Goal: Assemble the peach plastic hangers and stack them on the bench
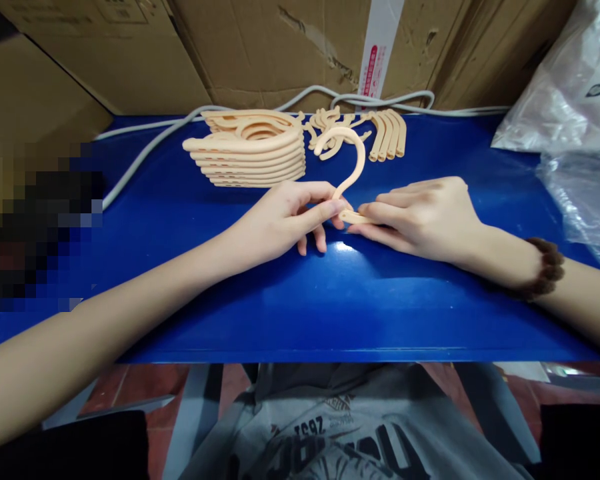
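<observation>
Over the blue table (370, 307), my left hand (290, 217) pinches the base of a cream plastic hanger hook (359, 160), whose curve rises up and bends left. My right hand (425, 217) grips a short cream hanger arm (354, 217) between thumb and fingers. The arm's end meets the base of the hook at my left fingertips; whether the two are joined I cannot tell. Behind my left hand lies a stack of cream hanger pieces (250, 160). Loose hooks (325, 120) sit in a small heap behind the held hook, and several curved arms (390, 133) lie side by side to their right.
Cardboard boxes (280, 53) stand along the back of the table. A grey cable (150, 157) runs across the rear and down the left side. Clear plastic bags (555, 100) rest at the right. A blurred dark patch (35, 233) covers the left side.
</observation>
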Demonstrator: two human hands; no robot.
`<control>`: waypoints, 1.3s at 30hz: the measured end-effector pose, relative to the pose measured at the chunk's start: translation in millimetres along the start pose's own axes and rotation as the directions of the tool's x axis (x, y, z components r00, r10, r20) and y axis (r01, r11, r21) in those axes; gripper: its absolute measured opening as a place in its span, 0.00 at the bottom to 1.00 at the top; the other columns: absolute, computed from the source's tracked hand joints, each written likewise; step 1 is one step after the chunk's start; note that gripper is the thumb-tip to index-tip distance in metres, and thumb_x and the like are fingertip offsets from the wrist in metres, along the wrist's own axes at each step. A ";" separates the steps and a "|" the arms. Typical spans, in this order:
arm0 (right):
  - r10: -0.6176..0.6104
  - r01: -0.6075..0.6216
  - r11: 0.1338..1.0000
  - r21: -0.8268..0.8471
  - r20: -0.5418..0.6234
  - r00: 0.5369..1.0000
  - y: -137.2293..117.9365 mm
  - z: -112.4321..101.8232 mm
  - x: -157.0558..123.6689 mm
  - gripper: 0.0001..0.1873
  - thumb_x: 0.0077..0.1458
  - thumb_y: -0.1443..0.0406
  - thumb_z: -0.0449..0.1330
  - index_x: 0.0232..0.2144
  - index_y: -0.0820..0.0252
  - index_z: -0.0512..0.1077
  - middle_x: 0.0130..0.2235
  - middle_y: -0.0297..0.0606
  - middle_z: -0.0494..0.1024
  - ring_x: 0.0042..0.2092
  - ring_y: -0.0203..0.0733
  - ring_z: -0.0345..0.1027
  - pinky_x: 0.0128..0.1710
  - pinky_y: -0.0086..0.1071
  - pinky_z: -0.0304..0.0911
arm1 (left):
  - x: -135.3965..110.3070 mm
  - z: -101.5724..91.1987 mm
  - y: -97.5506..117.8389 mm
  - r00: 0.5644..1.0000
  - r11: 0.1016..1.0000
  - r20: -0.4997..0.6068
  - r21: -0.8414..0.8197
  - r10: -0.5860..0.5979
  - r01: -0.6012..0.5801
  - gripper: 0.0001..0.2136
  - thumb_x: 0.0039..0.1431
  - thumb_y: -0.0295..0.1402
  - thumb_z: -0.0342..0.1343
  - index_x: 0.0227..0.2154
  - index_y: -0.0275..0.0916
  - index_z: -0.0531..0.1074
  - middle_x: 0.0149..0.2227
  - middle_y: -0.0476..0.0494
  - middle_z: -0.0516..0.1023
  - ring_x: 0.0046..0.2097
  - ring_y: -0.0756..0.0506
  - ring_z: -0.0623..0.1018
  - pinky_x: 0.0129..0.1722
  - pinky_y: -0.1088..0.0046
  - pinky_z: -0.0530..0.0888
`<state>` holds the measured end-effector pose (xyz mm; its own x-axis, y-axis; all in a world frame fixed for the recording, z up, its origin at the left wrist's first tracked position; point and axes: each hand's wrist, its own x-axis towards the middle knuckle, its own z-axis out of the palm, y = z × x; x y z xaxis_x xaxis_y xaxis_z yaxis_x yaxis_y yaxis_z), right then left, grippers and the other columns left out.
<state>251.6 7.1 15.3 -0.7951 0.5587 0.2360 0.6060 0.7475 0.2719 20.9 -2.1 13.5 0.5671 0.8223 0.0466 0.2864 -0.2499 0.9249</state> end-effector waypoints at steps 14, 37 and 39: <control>-0.004 0.004 1.000 0.013 0.036 0.999 -2.0 -0.7 1.6 0.33 0.71 0.47 0.40 0.34 0.58 0.77 0.29 0.39 0.79 0.29 0.39 0.69 0.27 0.35 0.43 | -1.8 3.5 -0.4 0.994 1.000 -0.105 -0.008 0.002 -0.003 0.08 0.64 0.37 0.59 0.38 0.37 0.74 0.29 0.49 0.74 0.25 0.54 0.74 0.19 0.84 0.71; 0.018 -0.018 0.997 0.078 0.008 1.000 2.5 1.0 -0.9 0.33 0.70 0.46 0.41 0.31 0.58 0.77 0.27 0.36 0.79 0.26 0.36 0.64 0.27 0.35 0.41 | 0.5 -0.9 0.5 0.994 0.997 -0.106 -0.071 -0.029 0.022 0.06 0.62 0.33 0.62 0.37 0.36 0.75 0.25 0.51 0.75 0.21 0.55 0.73 0.17 0.84 0.68; 0.031 -0.031 0.996 0.086 0.007 1.000 2.8 0.7 -0.9 0.34 0.70 0.45 0.41 0.32 0.57 0.77 0.28 0.36 0.80 0.24 0.36 0.62 0.27 0.35 0.40 | 0.9 -2.2 0.3 0.995 0.997 -0.090 -0.069 -0.036 0.030 0.06 0.61 0.33 0.63 0.38 0.36 0.77 0.25 0.51 0.76 0.22 0.54 0.75 0.18 0.83 0.70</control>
<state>254.1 8.9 15.2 -0.7763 0.5838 0.2377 0.6261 0.7579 0.1831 19.8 -0.3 14.6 0.4844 0.8736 0.0468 0.2498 -0.1894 0.9496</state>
